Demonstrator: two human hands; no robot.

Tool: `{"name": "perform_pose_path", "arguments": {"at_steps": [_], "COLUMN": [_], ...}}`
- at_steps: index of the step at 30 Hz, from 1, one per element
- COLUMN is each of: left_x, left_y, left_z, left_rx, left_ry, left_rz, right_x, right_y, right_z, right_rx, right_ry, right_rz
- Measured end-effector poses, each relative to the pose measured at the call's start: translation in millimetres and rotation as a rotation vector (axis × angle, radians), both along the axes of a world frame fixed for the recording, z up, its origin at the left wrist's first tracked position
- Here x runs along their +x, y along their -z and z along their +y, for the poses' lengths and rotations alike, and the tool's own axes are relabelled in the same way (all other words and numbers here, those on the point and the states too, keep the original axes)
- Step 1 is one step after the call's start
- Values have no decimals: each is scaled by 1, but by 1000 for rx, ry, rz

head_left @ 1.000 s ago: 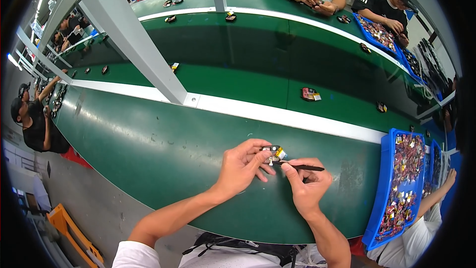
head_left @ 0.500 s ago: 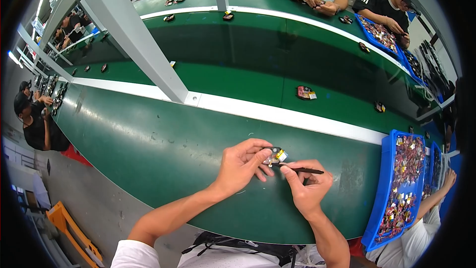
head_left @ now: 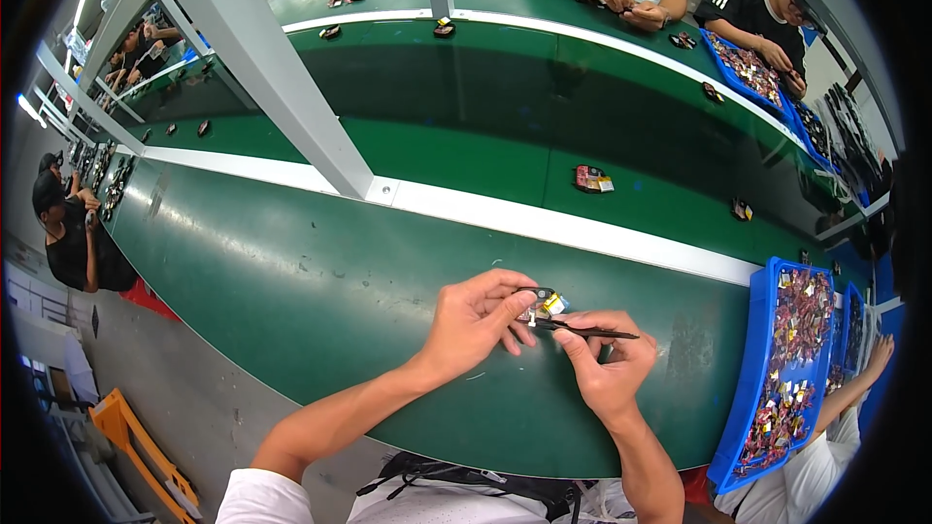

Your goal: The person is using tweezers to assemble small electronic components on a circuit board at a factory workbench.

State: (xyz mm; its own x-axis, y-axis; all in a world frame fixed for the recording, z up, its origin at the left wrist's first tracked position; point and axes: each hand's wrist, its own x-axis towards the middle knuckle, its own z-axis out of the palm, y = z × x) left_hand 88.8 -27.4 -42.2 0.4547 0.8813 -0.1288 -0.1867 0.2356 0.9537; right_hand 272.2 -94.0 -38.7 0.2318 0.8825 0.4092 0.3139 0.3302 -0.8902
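Head view, and very little has shifted over the last second: both hands sit in the same spot on the green surface, close to its near edge, and the work between them has barely moved. The left hand is pinched shut on a small electronic part, thumb and forefinger closed around it, a yellow patch and a bit of dark casing showing past the fingertips. It holds the part just above the surface, between the two hands. The right hand is closed around a pair of black tweezers, gripped like a pen, the tips brought in against the part's lower edge. A second ago the tweezers lay at much the same angle; now the tips look a touch closer in, so my read is fine fitting work in mid-stride, not a pick-up or a set-down.

To the right, a blue tray heaped with small red and yellow parts, another person's hand beyond it. Out on the far belt, a lone small assembly sits well apart.
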Motion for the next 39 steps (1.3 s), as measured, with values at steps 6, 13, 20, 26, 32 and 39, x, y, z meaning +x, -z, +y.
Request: {"name": "perform_pose_path", "arguments": {"at_steps": [6,13,20,26,32,39], "left_x": [4,0,3,7,13,22], "left_y": [5,4,-1,0,6,-4], "left_z": [0,0,1,-2,-5,44], "left_rx": [-2,-11,-14,14,56,201], "left_ry": [29,29,74,63,-14,-106], "left_rz": [-18,-16,-1,47,120,235], "right_x": [3,2,4,-1,-2,5], "right_y": [-2,-3,-4,-5,4,-3], "right_z": [-1,0,1,1,3,8], "right_rx": [18,35,108,182,230,213], "right_ry": [-6,-32,-40,-27,-23,105], "right_rz": [-57,-102,-159,-242,-246,-208]}}
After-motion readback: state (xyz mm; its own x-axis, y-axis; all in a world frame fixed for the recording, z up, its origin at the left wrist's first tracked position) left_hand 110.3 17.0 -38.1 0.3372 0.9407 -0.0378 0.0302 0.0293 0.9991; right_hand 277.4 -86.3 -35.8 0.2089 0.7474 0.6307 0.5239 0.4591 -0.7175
